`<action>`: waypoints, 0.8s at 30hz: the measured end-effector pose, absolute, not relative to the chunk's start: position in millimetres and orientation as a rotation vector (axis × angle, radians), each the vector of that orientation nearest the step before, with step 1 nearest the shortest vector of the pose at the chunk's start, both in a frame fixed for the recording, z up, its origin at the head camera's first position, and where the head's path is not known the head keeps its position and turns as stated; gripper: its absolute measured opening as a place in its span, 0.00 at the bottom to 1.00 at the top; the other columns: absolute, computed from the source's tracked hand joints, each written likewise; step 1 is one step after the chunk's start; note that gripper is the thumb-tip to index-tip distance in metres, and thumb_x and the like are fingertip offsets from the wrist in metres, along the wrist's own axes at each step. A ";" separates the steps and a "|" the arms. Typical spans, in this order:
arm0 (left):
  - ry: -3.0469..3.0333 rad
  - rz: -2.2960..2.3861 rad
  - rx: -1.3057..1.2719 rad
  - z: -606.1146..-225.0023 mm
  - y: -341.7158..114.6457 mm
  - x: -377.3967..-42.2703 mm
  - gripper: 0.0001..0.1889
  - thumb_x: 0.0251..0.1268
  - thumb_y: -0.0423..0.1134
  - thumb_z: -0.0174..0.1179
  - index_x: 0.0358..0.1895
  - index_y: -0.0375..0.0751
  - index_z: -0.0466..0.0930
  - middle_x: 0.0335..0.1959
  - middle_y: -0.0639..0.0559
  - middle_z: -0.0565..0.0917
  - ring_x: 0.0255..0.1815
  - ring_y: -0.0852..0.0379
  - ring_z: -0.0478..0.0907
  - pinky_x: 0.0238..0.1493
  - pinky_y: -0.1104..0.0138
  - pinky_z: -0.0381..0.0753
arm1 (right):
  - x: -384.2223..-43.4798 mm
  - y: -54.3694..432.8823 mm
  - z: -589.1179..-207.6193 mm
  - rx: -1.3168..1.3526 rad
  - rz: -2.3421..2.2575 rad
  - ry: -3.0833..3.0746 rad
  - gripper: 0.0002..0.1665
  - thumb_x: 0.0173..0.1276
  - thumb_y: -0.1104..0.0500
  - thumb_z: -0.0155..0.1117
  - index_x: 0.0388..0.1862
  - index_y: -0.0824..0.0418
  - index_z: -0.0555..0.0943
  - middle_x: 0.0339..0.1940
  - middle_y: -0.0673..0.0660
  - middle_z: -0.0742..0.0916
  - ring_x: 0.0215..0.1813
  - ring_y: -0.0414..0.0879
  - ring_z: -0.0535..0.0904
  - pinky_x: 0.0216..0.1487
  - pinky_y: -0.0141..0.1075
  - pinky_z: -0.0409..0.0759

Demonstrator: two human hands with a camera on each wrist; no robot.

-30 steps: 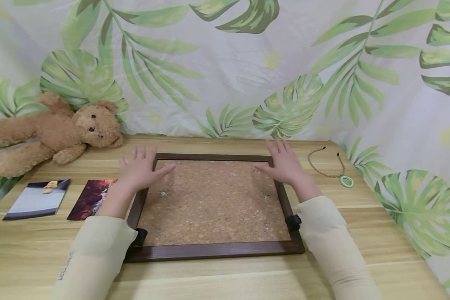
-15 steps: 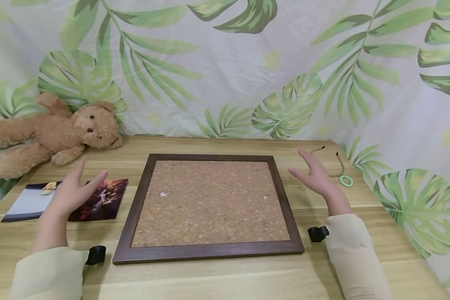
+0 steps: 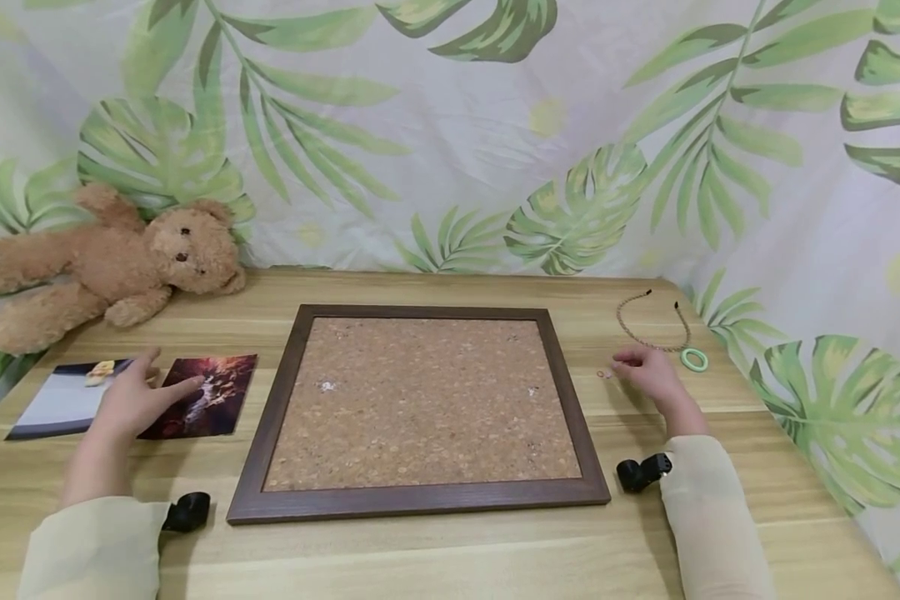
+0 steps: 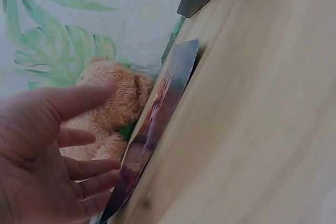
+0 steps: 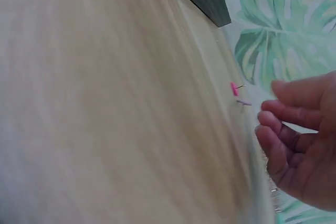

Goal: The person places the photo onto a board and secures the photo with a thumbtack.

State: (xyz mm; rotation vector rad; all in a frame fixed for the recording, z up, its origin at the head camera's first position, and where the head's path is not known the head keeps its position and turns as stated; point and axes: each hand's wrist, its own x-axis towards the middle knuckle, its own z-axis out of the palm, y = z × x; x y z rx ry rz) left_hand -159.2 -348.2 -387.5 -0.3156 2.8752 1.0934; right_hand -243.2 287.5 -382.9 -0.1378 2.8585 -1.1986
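My left hand (image 3: 126, 402), fingers loosely bent and thumb out, hovers over two prints. One is a dark red photo of a waterfall (image 3: 208, 392); the other a pale print with a small yellow figure (image 3: 56, 404), partly behind the hand. In the left wrist view, fingertips are right at the photo's edge (image 4: 157, 114). My right hand (image 3: 656, 383) is low over the table's right side, fingers loosely curled, nothing between them. Just beyond its fingertips in the right wrist view lie a pink push pin (image 5: 234, 88) and a purple one (image 5: 243, 103).
A cork board (image 3: 420, 400) in a dark brown wooden frame lies flat between the hands. Behind the right hand are a braided headband (image 3: 656, 347) and a light green ring (image 3: 693, 360). A brown teddy bear (image 3: 120, 258) lies at back left, against a leaf-print curtain (image 3: 450, 133).
Both hands have moved outward from the board's far corners. The left is now over the prints, the right down beside the push pins with its fingers more curled. The board's left side has become uncovered.
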 end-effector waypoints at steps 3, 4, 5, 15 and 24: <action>2.921 1.021 -0.338 -386.1 -343.4 -157.7 0.46 0.56 0.53 0.53 0.63 0.24 0.37 0.52 0.18 0.54 0.49 0.24 0.53 0.42 0.41 0.60 | -246.7 290.3 -392.2 -0.106 -1.187 2.863 0.17 0.58 0.63 0.58 0.42 0.76 0.75 0.33 0.63 0.80 0.31 0.45 0.72 0.30 0.32 0.70; 2.933 1.004 -0.339 -385.9 -342.0 -157.3 0.44 0.56 0.49 0.54 0.63 0.23 0.40 0.51 0.18 0.56 0.48 0.24 0.54 0.42 0.41 0.60 | -247.5 290.6 -394.7 -0.102 -1.187 2.865 0.16 0.57 0.63 0.59 0.40 0.76 0.76 0.31 0.62 0.81 0.29 0.44 0.72 0.28 0.31 0.70; 2.940 0.993 -0.341 -385.5 -340.9 -156.9 0.42 0.55 0.46 0.56 0.62 0.22 0.42 0.51 0.18 0.56 0.48 0.24 0.55 0.42 0.41 0.60 | -248.1 290.5 -396.5 -0.102 -1.188 2.868 0.15 0.57 0.63 0.60 0.39 0.75 0.77 0.29 0.61 0.81 0.28 0.43 0.71 0.27 0.31 0.70; 2.999 0.939 -0.334 -391.3 -342.1 -156.9 0.29 0.47 0.34 0.57 0.53 0.21 0.60 0.46 0.18 0.63 0.44 0.25 0.59 0.40 0.42 0.61 | -249.9 287.5 -398.8 -0.128 -1.129 2.955 0.08 0.56 0.66 0.59 0.30 0.73 0.78 0.22 0.56 0.79 0.24 0.43 0.68 0.26 0.34 0.67; 2.854 1.221 -0.433 -388.4 -355.7 -152.5 0.27 0.58 0.39 0.53 0.59 0.27 0.61 0.45 0.30 0.67 0.41 0.41 0.64 0.27 0.62 0.69 | -245.8 285.8 -385.9 -0.097 -1.477 2.705 0.08 0.62 0.70 0.48 0.35 0.78 0.70 0.25 0.60 0.78 0.28 0.44 0.74 0.29 0.33 0.74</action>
